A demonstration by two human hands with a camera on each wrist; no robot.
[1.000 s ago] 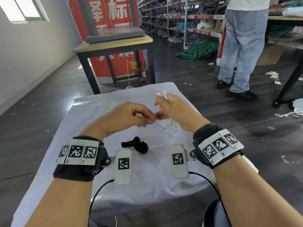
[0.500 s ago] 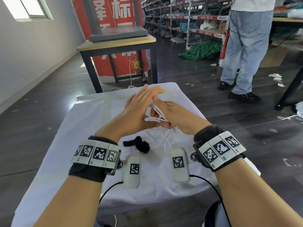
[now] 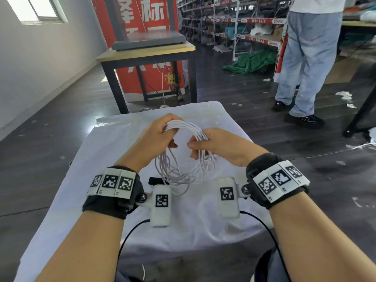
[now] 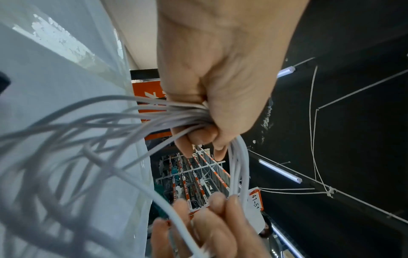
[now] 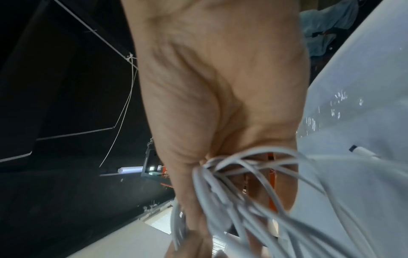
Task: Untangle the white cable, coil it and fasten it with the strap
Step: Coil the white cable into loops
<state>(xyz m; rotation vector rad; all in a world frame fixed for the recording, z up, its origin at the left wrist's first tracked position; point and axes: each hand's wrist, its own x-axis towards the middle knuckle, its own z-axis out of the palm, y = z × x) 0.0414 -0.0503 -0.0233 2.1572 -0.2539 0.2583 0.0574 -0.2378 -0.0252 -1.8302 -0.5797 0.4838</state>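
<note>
The white cable (image 3: 184,127) is gathered into several loops held in the air above the table. My left hand (image 3: 156,137) grips the top of the loops on their left side, fingers curled round the bundle (image 4: 189,115). My right hand (image 3: 211,143) pinches the same loops on the right side (image 5: 205,172). The lower loops (image 3: 181,171) hang loose toward the cloth. The black strap (image 3: 155,181) lies on the cloth near my left wrist, partly hidden by the hanging cable. A cable plug (image 5: 362,151) shows in the right wrist view.
The table is covered with a white cloth (image 3: 97,159). Beyond it stands a wooden table with black legs (image 3: 146,55) before a red banner. A person in jeans (image 3: 307,64) stands at the back right on dark floor, with shelving behind.
The hands have moved apart, spreading the cable from a tight bunch into wide loops. My left hand, flat half a second ago, now grips the loops' left side.
</note>
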